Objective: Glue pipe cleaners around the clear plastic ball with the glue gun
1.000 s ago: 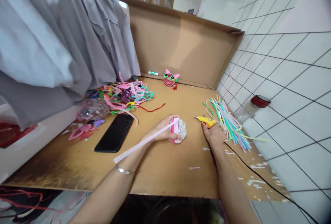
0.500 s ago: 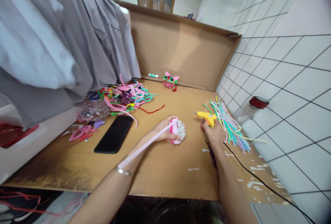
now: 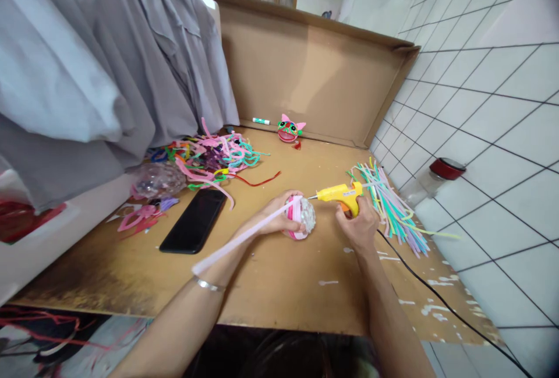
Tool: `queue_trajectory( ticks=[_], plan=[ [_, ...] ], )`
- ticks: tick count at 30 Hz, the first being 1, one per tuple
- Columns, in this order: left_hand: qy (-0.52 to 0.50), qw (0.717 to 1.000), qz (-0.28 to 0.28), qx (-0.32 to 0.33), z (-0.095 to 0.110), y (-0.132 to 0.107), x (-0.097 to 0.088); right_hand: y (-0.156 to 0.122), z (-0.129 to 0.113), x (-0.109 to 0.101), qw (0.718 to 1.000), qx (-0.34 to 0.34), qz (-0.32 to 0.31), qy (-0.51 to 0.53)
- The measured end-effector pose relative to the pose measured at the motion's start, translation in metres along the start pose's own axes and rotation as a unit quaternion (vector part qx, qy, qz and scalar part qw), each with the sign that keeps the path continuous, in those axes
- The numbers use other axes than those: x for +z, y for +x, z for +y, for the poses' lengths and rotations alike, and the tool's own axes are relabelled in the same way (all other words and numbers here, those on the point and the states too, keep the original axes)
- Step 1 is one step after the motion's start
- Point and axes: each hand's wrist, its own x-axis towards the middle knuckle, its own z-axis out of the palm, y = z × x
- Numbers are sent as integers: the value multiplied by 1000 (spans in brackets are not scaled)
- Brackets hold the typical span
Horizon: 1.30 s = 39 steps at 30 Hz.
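My left hand (image 3: 282, 215) is closed around a small round, clear plastic piece (image 3: 308, 218) wrapped with pink bands. From it a pale pink pipe cleaner (image 3: 242, 242) trails back over my left forearm. Wrapped round the handle of a yellow hot glue gun (image 3: 340, 194) is my right hand (image 3: 358, 222). The gun's metal nozzle points left, at the upper edge of the round piece; whether it touches I cannot tell. A black cord (image 3: 419, 273) runs from beneath my right hand to the lower right.
Loose pipe cleaners (image 3: 395, 209) lie on the right by the tiled wall, near a red-lidded jar (image 3: 437, 177). A black phone (image 3: 194, 221) and a tangled pipe-cleaner pile (image 3: 218, 154) lie left. At the back are a cat-eared figure (image 3: 289, 129), a glue stick (image 3: 261, 121) and a cardboard panel (image 3: 305, 63).
My right hand has brought the glue gun up and to the left, so its nozzle is now at the round piece. My left hand keeps its hold almost unmoved.
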Motion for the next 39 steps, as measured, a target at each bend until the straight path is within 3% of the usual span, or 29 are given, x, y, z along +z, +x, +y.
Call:
queue_trajectory(
  ticks=[10,13,19,26,31,39],
  plan=[
    [-48,998,-34,-2,-3,1,-1,-3,-6,-3,999,-44,-2,15],
    [-23,999,-21,-8,-1,-1,-1,-4,-5,-2,998,-57,-7,20],
    [-4,1000,-12,10,-1,-1,-2,-3,-6,-2,998,-54,-6,18],
    [-55,998,-33,0,-4,0,-1,-3,-6,-2,998,-57,-15,29],
    [-13,1000,-26,-1,-5,2,-2,-3,-7,-3,997,-62,-9,33],
    [-32,999,-32,-9,5,-2,1,-3,-7,-3,997,-77,-3,16]
  ],
)
